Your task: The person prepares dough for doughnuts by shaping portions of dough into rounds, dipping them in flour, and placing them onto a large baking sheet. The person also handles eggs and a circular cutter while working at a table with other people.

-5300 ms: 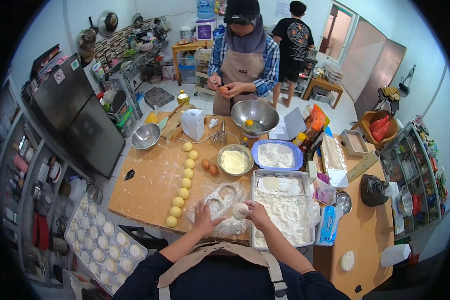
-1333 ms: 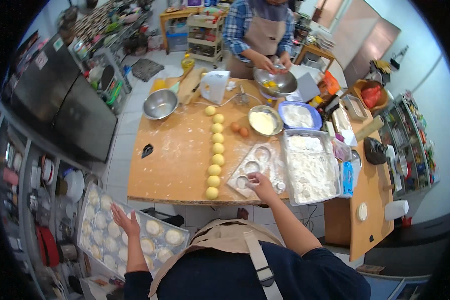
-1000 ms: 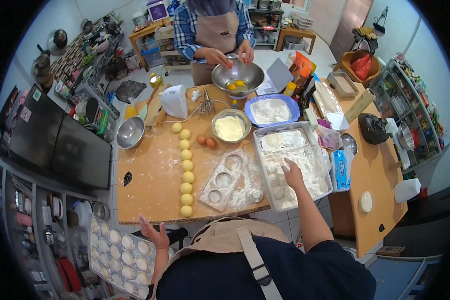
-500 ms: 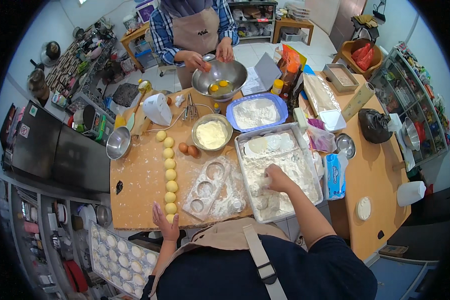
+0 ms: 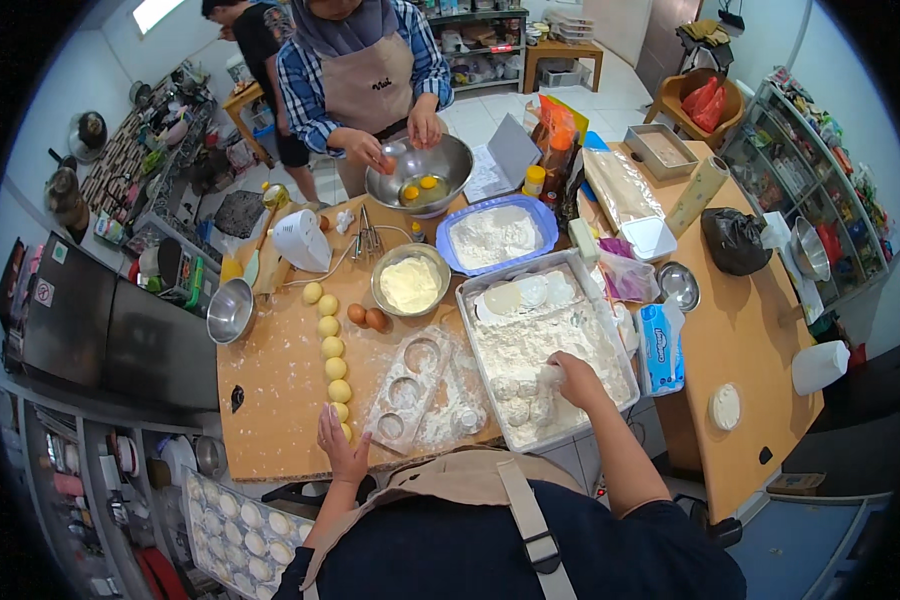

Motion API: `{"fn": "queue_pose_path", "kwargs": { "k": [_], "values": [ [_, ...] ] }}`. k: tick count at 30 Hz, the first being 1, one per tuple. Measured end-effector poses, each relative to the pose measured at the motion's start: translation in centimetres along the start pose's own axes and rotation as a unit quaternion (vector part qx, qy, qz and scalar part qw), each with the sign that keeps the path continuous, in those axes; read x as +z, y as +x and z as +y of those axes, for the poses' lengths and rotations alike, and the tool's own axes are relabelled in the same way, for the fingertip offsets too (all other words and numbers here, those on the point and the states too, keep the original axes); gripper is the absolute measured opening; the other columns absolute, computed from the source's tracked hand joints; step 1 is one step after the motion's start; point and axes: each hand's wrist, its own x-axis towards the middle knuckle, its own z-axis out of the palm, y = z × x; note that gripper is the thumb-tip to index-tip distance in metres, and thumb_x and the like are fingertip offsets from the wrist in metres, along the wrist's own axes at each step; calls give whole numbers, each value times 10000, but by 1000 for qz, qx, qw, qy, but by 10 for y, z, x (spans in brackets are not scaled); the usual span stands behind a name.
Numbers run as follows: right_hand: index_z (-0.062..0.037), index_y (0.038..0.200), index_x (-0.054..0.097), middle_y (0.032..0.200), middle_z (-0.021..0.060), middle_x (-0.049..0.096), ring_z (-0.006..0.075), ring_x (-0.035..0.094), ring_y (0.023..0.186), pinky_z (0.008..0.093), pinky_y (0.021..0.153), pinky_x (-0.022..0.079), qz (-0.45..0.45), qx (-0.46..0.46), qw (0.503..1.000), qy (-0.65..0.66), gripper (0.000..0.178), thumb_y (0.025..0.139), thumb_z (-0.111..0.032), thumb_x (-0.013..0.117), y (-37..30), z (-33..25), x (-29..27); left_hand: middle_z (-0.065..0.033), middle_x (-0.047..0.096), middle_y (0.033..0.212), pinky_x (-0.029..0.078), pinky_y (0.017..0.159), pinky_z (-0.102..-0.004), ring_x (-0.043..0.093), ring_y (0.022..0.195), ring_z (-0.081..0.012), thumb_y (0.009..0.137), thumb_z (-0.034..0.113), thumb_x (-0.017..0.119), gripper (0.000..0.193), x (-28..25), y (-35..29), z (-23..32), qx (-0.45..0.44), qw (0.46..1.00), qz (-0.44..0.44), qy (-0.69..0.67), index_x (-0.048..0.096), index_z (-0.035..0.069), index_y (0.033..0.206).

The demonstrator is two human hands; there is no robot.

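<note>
A row of yellow dough balls [image 5: 334,347] runs toward me along the wooden table. My left hand [image 5: 343,449] rests at its near end, fingers stretched out beside the nearest balls. In a large white tray [image 5: 463,330] of flour, several flour-coated dough balls [image 5: 515,410] sit in a cluster. My right hand [image 5: 580,382] is over the flour just right of them, its fingers curled round a whitened dough ball [image 5: 548,376], partly hidden. Between tray and row lies a floury plate with round holes [image 5: 402,390].
Across the table, a co-worker holds eggshell over a steel bowl [image 5: 453,162] with yolks. Nearby stand a bowl of yellow cream [image 5: 410,285], brown eggs [image 5: 367,317], a blue tub of flour [image 5: 495,238] and a hand mixer [image 5: 301,240]. A tray of pale rounds [image 5: 232,530] sits lower left.
My right hand has moved slightly right and lower in the flour, uncovering the coated balls. My left hand has shifted slightly right at the row's end. Another person now appears behind the co-worker.
</note>
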Motion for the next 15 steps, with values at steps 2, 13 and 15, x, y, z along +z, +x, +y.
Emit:
{"fn": "queue_pose_path", "kwargs": {
  "k": [2,13,15],
  "values": [
    [-50,1058,623,1111,168,600,346,563,1054,408,898,460,37,-11,999,-17,359,703,-2,651,-6,-2,3,-252,260,1476,172,1103,-511,223,1374,-404,819,392,657,855,9,4,-2,10,1000,0,-10,236,-7,1447],
    [8,1213,545,1069,111,594,190,607,987,294,814,506,175,148,892,390,425,800,23,640,-10,14,31,-218,254,1472,236,1106,-486,261,1369,-371,653,570,745,1080,19,46,49,-38,932,-349,89,237,62,1458],
    [10,1311,440,1152,118,553,187,604,993,285,842,512,150,175,730,644,498,840,19,599,-11,-23,24,-227,266,1462,246,1101,-486,274,1361,-375,652,560,749,1075,14,49,54,-45,925,-366,92,241,59,1455]
  ]
}}
